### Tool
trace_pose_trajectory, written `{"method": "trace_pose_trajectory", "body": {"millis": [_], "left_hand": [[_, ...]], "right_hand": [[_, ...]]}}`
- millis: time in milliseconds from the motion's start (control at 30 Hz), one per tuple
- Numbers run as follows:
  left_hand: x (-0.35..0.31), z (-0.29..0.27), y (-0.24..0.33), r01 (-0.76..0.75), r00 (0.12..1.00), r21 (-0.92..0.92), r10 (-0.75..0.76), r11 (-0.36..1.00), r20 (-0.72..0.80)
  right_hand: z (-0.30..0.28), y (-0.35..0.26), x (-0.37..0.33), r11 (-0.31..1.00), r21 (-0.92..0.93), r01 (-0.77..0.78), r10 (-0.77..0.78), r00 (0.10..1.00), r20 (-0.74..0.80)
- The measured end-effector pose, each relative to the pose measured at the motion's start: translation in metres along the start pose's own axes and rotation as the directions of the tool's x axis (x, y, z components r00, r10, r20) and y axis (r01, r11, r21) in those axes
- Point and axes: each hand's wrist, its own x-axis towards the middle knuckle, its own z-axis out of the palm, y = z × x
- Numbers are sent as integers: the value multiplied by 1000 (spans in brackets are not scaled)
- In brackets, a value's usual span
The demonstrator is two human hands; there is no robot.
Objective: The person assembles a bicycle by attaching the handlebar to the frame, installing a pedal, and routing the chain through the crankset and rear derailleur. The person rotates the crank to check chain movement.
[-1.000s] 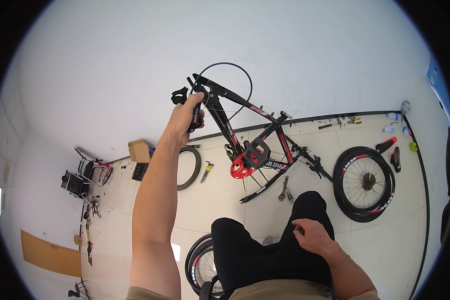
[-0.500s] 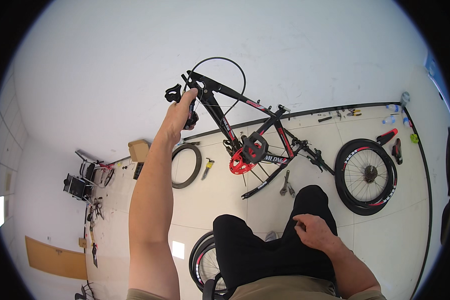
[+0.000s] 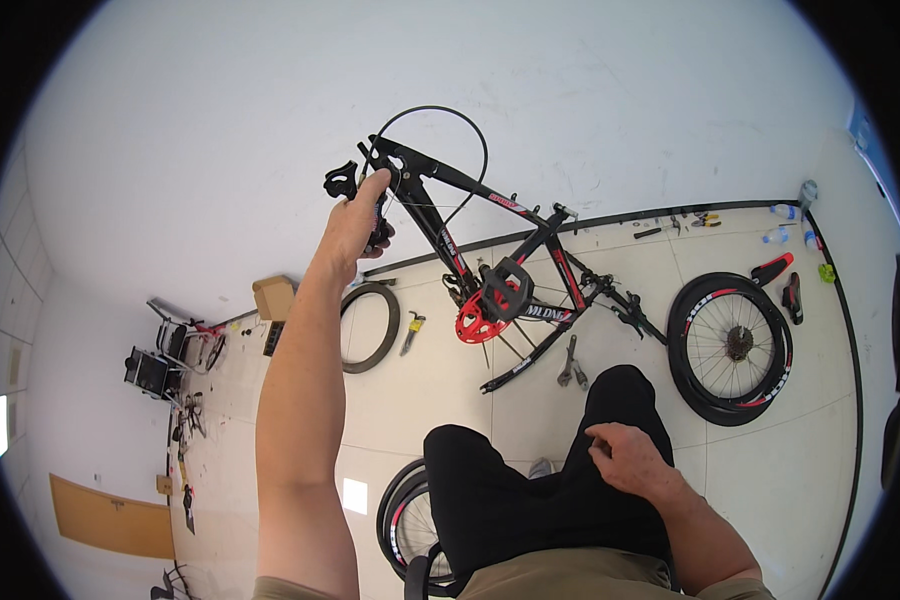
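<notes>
With my left arm stretched forward, my left hand [image 3: 355,222] is closed around the front end of a black and red bicycle frame [image 3: 450,250]. The hand hides the exact part it grips. A black clamp-like part [image 3: 340,180] sticks out beside the knuckles, and a black cable [image 3: 485,140] loops above the frame. The frame stands tilted without wheels, with a red chainring [image 3: 478,318] and a black pedal [image 3: 508,288] on it. My right hand [image 3: 630,458] rests over my right thigh, fingers curled in, with nothing visible in them.
Right of the frame lie stacked wheels [image 3: 732,345] and a red-black saddle [image 3: 772,268]. Wrenches [image 3: 572,365] lie near my knees. A loose tyre [image 3: 370,330] and yellow-handled tool [image 3: 412,332] are on the left. Another wheel [image 3: 410,520] is beside my left leg. Hand tools [image 3: 660,228] line the wall.
The whole view has shifted very slightly. My left hand keeps its hold on the frame, and my right hand stays over the thigh.
</notes>
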Motion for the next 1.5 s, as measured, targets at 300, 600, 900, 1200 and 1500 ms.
{"method": "trace_pose_trajectory", "body": {"millis": [300, 600, 900, 1200, 1500], "left_hand": [[19, 2, -18, -204, 977, -181, 187, 962, -107], [1, 6, -4, -122, 987, -13, 120, 992, -103], [10, 9, -17, -273, 961, -239, 252, 932, -113], [-1, 14, -10, -229, 973, -318, 227, 920, -43], [-1, 13, -12, -232, 973, -320, 220, 919, -71]], "right_hand": [[1, -1, 2, 999, -1, 35, -35, 999, -31], [-2, -2, -2, 1000, 13, -26, 26, 1000, -3], [-4, -8, 0, 999, 9, -33, 33, 999, 14], [-2, -6, -1, 999, 9, -31, 31, 1000, 0], [1, -5, 1, 1000, 11, -16, 16, 1000, 15]]}}
